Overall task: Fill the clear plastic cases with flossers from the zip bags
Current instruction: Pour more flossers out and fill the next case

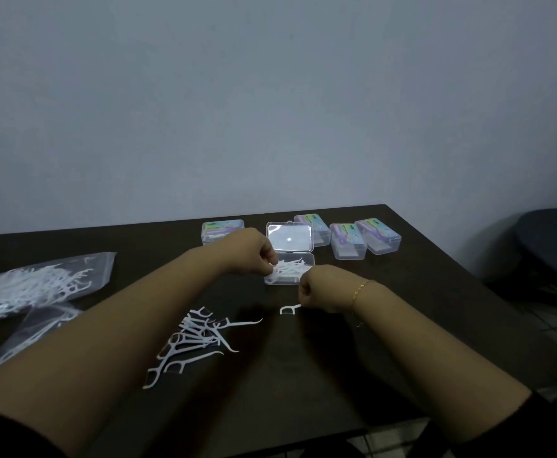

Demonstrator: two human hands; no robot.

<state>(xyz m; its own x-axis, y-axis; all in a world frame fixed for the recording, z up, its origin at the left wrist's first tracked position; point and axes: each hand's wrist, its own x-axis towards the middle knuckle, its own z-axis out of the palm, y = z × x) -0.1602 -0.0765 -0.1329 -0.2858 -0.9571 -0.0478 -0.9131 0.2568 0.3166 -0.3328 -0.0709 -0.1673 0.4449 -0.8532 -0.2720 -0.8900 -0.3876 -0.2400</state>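
Two hands work at the open clear case (289,275) at the table's (435,292) far centre. Your left hand (254,251) pinches flossers (292,267) at the case's left edge. Your right hand (320,289), fingers curled, grips a single flosser (288,309) just near of the case. Loose flossers (197,338) lie nearer, left of centre; zip bags (32,285) lie far left.

Both bare forearms reach forward, converging. The left hand (252,251) is knuckles-up, its fingers curled downward in a pinching grip. The right hand (320,289) is closed into a loose fist, wrist slightly bent, thumb side turned left.
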